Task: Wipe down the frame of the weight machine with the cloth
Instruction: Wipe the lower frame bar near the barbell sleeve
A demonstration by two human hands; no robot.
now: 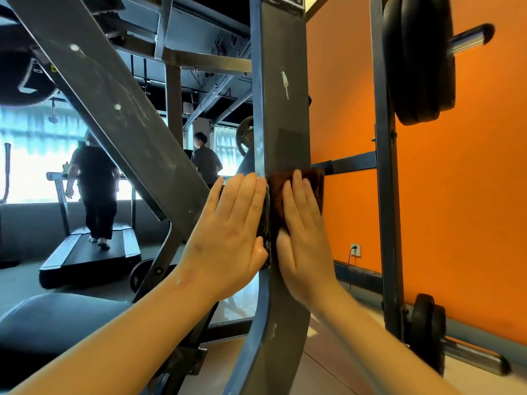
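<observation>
A wide grey upright post of the weight machine frame runs down the middle of the view, scuffed and chipped. A dark brown cloth lies flat against its front face. My right hand presses the cloth to the post with straight fingers pointing up. My left hand lies flat against the post's left edge, fingers straight, beside the cloth. A thick diagonal frame beam slants down from the upper left behind my left hand.
A thinner upright at the right carries black weight plates above and a plate near the floor, against an orange wall. A padded seat lies lower left. Two people stand on treadmills in the background.
</observation>
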